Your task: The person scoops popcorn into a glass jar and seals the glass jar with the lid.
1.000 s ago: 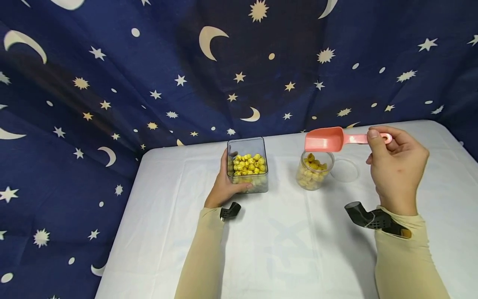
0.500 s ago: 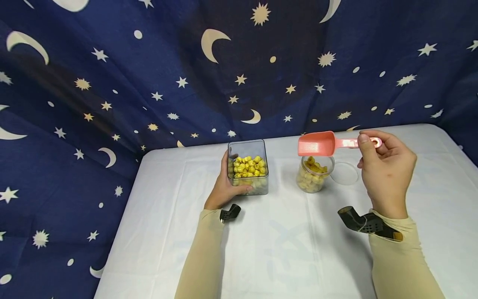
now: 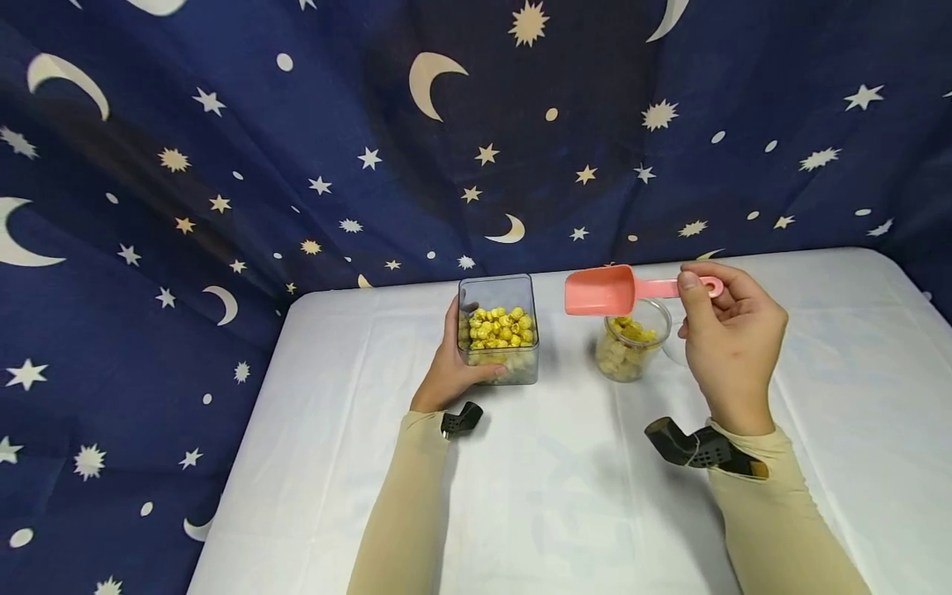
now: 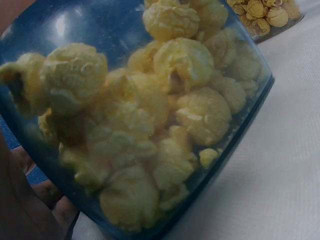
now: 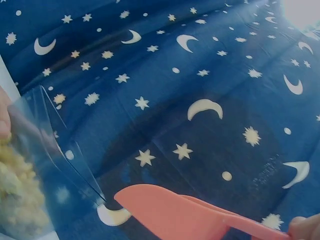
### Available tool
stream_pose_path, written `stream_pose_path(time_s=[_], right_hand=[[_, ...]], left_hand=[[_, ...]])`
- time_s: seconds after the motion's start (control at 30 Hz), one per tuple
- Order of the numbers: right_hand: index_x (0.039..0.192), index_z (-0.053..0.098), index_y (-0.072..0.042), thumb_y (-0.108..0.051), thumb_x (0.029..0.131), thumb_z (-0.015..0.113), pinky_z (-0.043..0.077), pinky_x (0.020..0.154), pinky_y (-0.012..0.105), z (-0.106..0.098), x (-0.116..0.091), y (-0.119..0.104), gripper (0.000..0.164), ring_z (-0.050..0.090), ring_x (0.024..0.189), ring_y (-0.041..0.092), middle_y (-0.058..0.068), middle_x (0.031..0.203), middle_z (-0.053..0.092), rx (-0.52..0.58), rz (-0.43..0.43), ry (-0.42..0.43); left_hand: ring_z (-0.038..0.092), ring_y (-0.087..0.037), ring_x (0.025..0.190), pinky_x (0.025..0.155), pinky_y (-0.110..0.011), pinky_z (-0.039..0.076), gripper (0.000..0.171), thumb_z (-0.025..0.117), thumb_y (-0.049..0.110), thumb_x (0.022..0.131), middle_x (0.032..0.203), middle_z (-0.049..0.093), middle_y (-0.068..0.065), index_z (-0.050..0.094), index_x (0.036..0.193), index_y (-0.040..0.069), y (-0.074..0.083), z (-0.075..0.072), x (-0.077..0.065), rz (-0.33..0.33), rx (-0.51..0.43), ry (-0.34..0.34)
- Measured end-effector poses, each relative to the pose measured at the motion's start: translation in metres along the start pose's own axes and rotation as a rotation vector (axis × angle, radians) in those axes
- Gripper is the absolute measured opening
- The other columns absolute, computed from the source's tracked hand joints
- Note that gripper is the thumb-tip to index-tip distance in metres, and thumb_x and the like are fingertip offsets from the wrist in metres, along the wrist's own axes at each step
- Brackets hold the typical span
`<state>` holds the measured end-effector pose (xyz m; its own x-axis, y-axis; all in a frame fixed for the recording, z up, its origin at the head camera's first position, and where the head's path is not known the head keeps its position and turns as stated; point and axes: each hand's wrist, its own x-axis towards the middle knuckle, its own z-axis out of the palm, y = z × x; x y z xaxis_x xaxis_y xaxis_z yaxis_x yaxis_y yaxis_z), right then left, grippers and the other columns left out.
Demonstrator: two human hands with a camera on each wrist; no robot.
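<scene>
White-clothed table (image 3: 550,512), starry curtain (image 3: 335,99) behind. Left hand (image 3: 446,372) curled round square tub (image 3: 519,369) of popcorn (image 3: 502,329) on table; right hand (image 3: 732,347) pinches pink scoop (image 3: 621,291) by handle, raised near round jar (image 3: 623,361).

- Head view bright, a soft shadow (image 3: 673,496) on the table (image 3: 550,529) below the right grip (image 3: 732,347).
- Right wrist view: white glare (image 5: 302,12) high above that grip.
- Left wrist view: dim, hazy.

White cloth-covered table (image 3: 550,529): far corners rounded
Centre: square, grey-tinted plastic tub (image 3: 524,368)
Right: round, clear plastic jar (image 3: 621,365)
Beside jar: clear, flat disc (image 3: 674,350), partly hidden
</scene>
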<state>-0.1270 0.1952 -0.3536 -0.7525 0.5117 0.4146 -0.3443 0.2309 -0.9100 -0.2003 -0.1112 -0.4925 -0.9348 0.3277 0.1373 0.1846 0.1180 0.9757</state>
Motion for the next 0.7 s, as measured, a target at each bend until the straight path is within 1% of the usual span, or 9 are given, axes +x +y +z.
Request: stream_pose_path(time_s=[0.07,0.17,0.27,0.53,0.7], right_hand=[[0.107,0.073,0.004,-0.008,0.095,0.070,0.040,0.046,0.014,0.005,-0.003,0.000,0.017,0.047,0.047,0.009,0.002,0.078,0.064,-0.001,-0.019,-0.019],[0.107,0.073,0.005,-0.006,0.095,0.069,0.040,0.046,0.014,0.013,-0.007,0.001,0.017,0.046,0.047,0.007,0.000,0.077,0.063,-0.013,-0.048,-0.047],[0.107,0.072,0.007,-0.005,0.095,0.068,0.040,0.046,0.014,0.020,-0.010,0.003,0.017,0.045,0.047,0.006,-0.002,0.076,0.062,-0.011,-0.069,-0.067],[0.106,0.072,0.006,-0.006,0.095,0.068,0.039,0.046,0.013,0.039,-0.014,0.006,0.016,0.045,0.048,0.003,-0.008,0.078,0.064,-0.008,-0.096,-0.110],[0.105,0.072,0.007,-0.004,0.094,0.069,0.038,0.046,0.013,0.047,-0.015,0.008,0.015,0.045,0.048,0.003,-0.008,0.077,0.063,-0.004,-0.126,-0.126]], left_hand=[[0.018,-0.022,0.151,0.121,-0.047,0.017,0.133,0.093,0.013,0.070,0.164,0.024,-0.007,0.000,0.162,0.034,0.006,0.000,-0.001,-0.002,-0.009,-0.007],[0.021,-0.025,0.150,0.120,-0.046,0.018,0.130,0.091,0.008,0.071,0.163,0.025,-0.014,0.000,0.163,0.028,0.018,0.001,-0.004,0.010,-0.019,-0.018],[0.024,-0.027,0.149,0.120,-0.047,0.019,0.127,0.091,0.010,0.072,0.161,0.025,-0.018,0.002,0.163,0.025,0.029,0.001,-0.007,0.024,-0.027,-0.026],[0.029,-0.027,0.147,0.119,-0.045,0.023,0.126,0.088,0.004,0.073,0.161,0.025,-0.018,0.001,0.163,0.023,0.032,0.001,-0.008,0.020,-0.019,-0.032],[0.032,-0.028,0.144,0.118,-0.046,0.026,0.125,0.088,0.004,0.072,0.160,0.025,-0.020,0.003,0.163,0.021,0.030,0.001,-0.006,0.030,-0.033,-0.033]])
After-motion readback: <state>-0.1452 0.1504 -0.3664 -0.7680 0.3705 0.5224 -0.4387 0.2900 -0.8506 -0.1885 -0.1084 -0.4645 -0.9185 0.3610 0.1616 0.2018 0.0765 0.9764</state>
